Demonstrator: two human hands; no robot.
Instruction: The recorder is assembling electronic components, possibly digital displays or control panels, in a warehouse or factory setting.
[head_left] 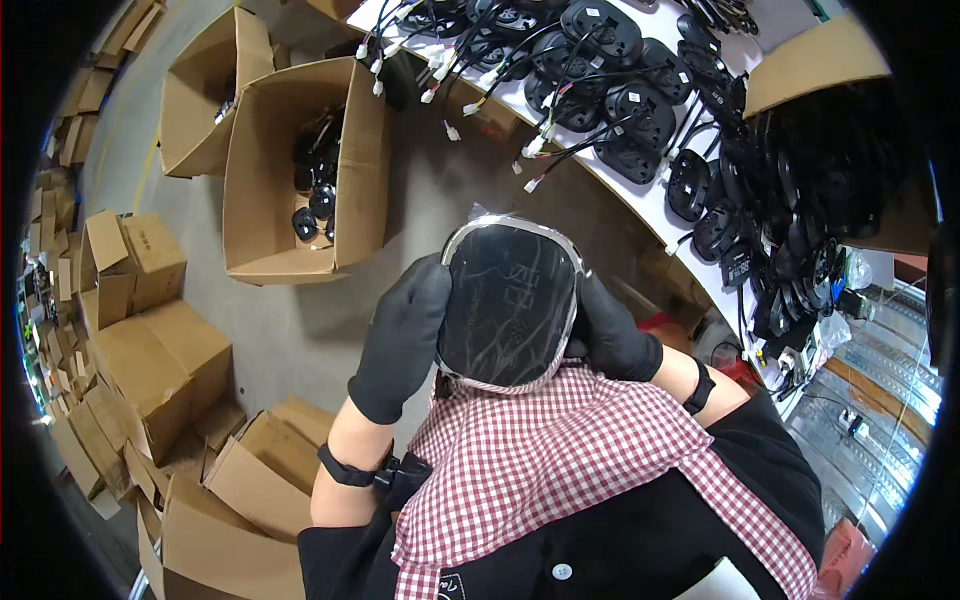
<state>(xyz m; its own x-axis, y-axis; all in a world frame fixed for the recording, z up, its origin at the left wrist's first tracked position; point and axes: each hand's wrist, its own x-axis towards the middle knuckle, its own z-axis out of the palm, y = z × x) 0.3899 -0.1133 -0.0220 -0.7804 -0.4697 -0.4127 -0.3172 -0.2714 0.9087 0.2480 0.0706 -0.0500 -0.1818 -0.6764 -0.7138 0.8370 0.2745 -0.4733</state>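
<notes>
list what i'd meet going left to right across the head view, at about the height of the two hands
Brown cardboard box → grey floor → gloved left hand → dark glossy panel with a silver rim → gloved right hand → grey metal surface.

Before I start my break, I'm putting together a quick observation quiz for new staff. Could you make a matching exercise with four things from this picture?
Column one
1. Dark panel
2. Apron
3. Table
4. Open box just beyond the left hand

Column two
A. Has black parts lying inside
B. Held between the left hand and the right hand
C. White, with white plugs hanging past its edge
D. Red-and-white check

Right pairs
1-B, 2-D, 3-C, 4-A
</notes>
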